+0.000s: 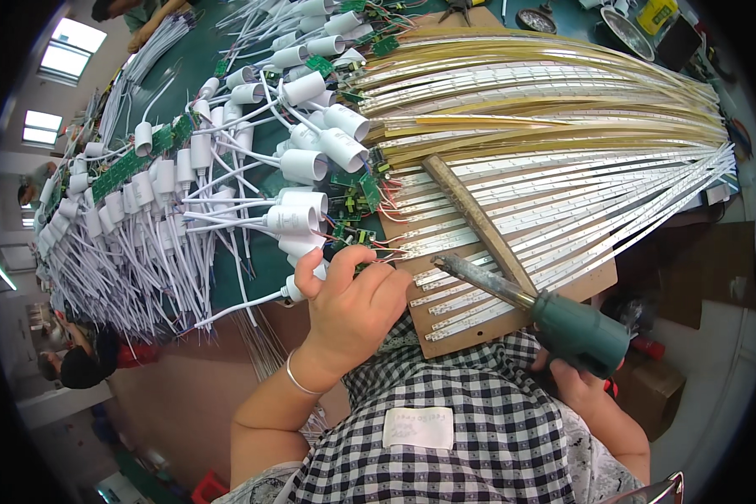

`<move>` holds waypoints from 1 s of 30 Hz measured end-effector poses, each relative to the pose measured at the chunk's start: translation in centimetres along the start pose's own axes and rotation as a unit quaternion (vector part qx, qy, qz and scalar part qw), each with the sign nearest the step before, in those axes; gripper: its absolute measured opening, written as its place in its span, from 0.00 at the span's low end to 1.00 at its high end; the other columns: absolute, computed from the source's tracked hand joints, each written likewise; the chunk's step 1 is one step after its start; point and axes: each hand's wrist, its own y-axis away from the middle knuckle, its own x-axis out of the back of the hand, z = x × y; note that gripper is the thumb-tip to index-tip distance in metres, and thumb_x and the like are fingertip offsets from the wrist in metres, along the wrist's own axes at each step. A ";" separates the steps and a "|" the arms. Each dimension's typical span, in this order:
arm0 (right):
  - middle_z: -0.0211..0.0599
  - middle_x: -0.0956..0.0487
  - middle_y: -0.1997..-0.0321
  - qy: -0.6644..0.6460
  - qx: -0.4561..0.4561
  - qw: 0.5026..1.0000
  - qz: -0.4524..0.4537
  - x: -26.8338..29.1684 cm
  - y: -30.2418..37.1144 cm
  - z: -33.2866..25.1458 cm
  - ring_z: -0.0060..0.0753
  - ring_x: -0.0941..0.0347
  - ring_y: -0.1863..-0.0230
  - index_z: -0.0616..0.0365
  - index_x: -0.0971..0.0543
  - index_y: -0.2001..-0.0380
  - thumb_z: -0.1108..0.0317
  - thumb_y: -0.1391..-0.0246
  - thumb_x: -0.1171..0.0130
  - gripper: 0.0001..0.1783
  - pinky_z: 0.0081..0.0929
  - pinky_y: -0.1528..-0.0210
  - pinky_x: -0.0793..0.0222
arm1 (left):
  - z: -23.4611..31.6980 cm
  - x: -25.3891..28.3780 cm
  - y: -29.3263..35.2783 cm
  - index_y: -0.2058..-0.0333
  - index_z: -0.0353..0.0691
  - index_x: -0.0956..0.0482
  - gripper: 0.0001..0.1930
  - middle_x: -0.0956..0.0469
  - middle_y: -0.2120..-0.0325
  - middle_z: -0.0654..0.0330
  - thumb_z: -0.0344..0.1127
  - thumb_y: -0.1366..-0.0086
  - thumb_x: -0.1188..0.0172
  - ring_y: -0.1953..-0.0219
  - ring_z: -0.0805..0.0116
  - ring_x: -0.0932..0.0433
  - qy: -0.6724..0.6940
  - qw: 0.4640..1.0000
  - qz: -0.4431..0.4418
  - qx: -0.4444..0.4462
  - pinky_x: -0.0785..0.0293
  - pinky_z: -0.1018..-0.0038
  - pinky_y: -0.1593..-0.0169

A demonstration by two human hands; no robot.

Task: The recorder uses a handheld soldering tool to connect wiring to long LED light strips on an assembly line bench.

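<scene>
My right hand (pixel 569 382) grips a soldering iron (pixel 581 333) with a thick green body. Its dull metal tip (pixel 449 265) points left, over the ends of white LED strips (pixel 470 294). Close to that tip, the fingers of my left hand (pixel 353 294) are curled at a small green circuit board (pixel 350 238); what they pinch is hidden. Thin red wires (pixel 386 249) run from the board toward the strips. White cylindrical lamp caps (pixel 292 220) with white cables lie just beyond my left fingers.
A wooden bar (pixel 479 223) lies across the strips, which rest on a brown board (pixel 596 286). Many more caps and cables (pixel 134 269) cover the left of the green table. Pliers (pixel 460 8) and a metal dish (pixel 536 20) sit at the back. Other people are at the far left.
</scene>
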 end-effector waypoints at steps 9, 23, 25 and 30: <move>0.45 0.21 0.58 0.127 -0.036 0.990 -0.050 0.5 -0.3 -0.2 0.47 0.26 0.57 0.64 0.22 0.57 0.77 0.51 0.42 0.15 0.38 0.53 0.30 | 0.7 -0.3 -0.3 0.73 0.52 0.22 0.08 0.27 0.75 0.73 0.34 0.53 0.33 0.60 0.68 0.30 -0.005 1.000 -0.016 0.026 0.53 0.55 0.46; 0.46 0.22 0.56 0.137 -0.048 0.987 -0.067 0.8 -0.6 -0.2 0.50 0.27 0.55 0.63 0.22 0.59 0.75 0.55 0.40 0.16 0.40 0.50 0.33 | 0.7 -0.3 -0.4 0.71 0.49 0.22 0.09 0.27 0.75 0.73 0.33 0.53 0.34 0.60 0.67 0.29 -0.004 1.000 -0.025 0.002 0.52 0.54 0.47; 0.46 0.22 0.56 0.133 -0.051 0.988 -0.068 0.6 -0.7 -0.4 0.50 0.27 0.55 0.64 0.22 0.58 0.74 0.54 0.40 0.16 0.40 0.50 0.32 | 0.7 -0.3 -0.5 0.71 0.49 0.22 0.09 0.27 0.75 0.72 0.33 0.53 0.33 0.60 0.67 0.29 0.000 1.000 -0.023 0.005 0.51 0.54 0.47; 0.46 0.22 0.57 0.188 -0.006 0.979 -0.077 0.5 -1.0 -0.6 0.46 0.25 0.56 0.65 0.22 0.57 0.73 0.51 0.41 0.16 0.38 0.52 0.30 | 0.7 -0.3 -0.7 0.71 0.49 0.22 0.09 0.27 0.75 0.72 0.33 0.53 0.33 0.60 0.67 0.29 0.007 1.000 -0.026 0.009 0.51 0.54 0.47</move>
